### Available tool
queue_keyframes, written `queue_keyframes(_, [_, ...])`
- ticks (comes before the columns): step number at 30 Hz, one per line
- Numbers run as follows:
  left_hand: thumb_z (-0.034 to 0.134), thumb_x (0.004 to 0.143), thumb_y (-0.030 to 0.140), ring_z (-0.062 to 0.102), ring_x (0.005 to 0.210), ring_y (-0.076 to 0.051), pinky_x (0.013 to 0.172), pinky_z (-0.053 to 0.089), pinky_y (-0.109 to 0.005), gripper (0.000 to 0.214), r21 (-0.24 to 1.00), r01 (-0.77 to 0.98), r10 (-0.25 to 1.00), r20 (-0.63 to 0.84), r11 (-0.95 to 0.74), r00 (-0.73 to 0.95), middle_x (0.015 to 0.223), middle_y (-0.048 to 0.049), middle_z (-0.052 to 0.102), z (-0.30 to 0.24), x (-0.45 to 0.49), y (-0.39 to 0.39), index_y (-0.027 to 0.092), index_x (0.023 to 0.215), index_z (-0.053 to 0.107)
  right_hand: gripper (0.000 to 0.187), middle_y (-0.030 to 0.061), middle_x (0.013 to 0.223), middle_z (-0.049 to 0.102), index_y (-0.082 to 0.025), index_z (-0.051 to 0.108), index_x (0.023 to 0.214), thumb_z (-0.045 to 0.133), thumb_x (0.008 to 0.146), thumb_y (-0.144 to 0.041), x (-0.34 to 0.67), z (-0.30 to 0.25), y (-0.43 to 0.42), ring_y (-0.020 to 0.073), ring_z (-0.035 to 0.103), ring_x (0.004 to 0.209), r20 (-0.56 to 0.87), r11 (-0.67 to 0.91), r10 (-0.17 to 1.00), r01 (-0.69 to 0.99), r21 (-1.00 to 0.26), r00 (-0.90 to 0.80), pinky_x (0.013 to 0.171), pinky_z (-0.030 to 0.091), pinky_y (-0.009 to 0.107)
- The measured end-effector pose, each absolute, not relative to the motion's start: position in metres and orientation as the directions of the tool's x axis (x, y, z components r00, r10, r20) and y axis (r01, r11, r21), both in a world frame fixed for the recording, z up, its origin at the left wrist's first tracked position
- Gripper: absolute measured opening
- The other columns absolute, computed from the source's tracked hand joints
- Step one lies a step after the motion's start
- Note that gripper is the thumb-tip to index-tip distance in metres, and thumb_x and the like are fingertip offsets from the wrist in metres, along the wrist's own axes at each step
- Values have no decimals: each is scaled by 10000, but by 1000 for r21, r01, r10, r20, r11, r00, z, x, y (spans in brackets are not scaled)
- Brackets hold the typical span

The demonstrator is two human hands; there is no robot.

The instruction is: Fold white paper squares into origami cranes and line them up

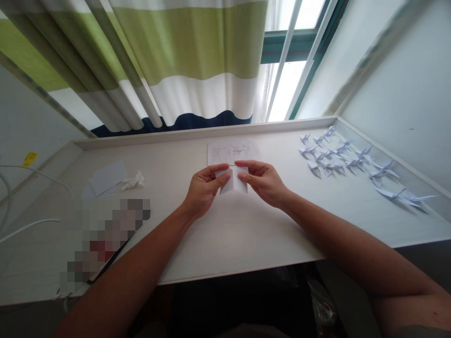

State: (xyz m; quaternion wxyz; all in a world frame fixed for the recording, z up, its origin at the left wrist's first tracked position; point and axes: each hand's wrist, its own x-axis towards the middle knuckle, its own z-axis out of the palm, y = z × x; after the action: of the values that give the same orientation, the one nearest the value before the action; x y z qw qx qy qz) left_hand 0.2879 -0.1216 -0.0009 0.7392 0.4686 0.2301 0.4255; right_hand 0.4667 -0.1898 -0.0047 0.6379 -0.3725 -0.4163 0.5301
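A small white sheet of paper with a crease down its middle is held up above the desk between my two hands. My left hand pinches its left side, thumb in front and index finger along the top edge. On the right side, my right hand grips it the same way. Just beyond my fingers lies a printed sheet on the desk, partly covered by my hands. Several folded white paper cranes sit in a cluster at the right of the desk.
The white desk has a raised rim at the back. Loose paper sheets and a crumpled tissue lie at the left. A pixelated flat object is near my left forearm. White cables cross the left edge; a curtain hangs behind.
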Motion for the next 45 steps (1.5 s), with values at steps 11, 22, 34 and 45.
queue_keyframes(11, [1011, 651, 340, 791, 1026, -242, 959, 637, -407, 355, 918, -385, 870, 112, 94, 481, 1059, -60, 844, -8, 288, -122, 245, 955, 854, 421, 10, 990, 825, -295, 832, 1091, 982, 701, -347, 464, -5, -190, 200, 760, 957, 152, 190, 979, -327, -926, 137, 902, 640, 402])
queue_keyframes(22, [1022, 635, 333, 794, 1020, -244, 983, 630, -437, 374, 907, -405, 880, 95, 117, 466, 1039, -53, 847, -5, 289, -126, 257, 963, 858, 315, 29, 1014, 829, -272, 853, 974, 981, 704, -370, 461, -6, -190, 200, 755, 966, 186, 230, 969, -317, -920, 163, 905, 637, 415])
queue_keyframes(34, [1019, 620, 402, 750, 835, -180, 847, 605, -354, 333, 933, -356, 909, 100, 56, 405, 880, -35, 832, -15, 295, -123, 232, 859, 862, 256, 8, 855, 814, -271, 857, 865, 983, 687, -404, 461, -12, -185, 176, 735, 807, 179, 233, 960, -258, -938, 217, 814, 626, 388])
queue_keyframes(45, [1009, 640, 383, 757, 829, -183, 811, 615, -342, 350, 922, -388, 915, 145, 14, 376, 870, -30, 820, -14, 297, -123, 217, 895, 836, 281, 15, 905, 827, -267, 858, 895, 987, 681, -396, 458, -10, -185, 187, 745, 858, 175, 234, 959, -279, -931, 222, 840, 629, 397])
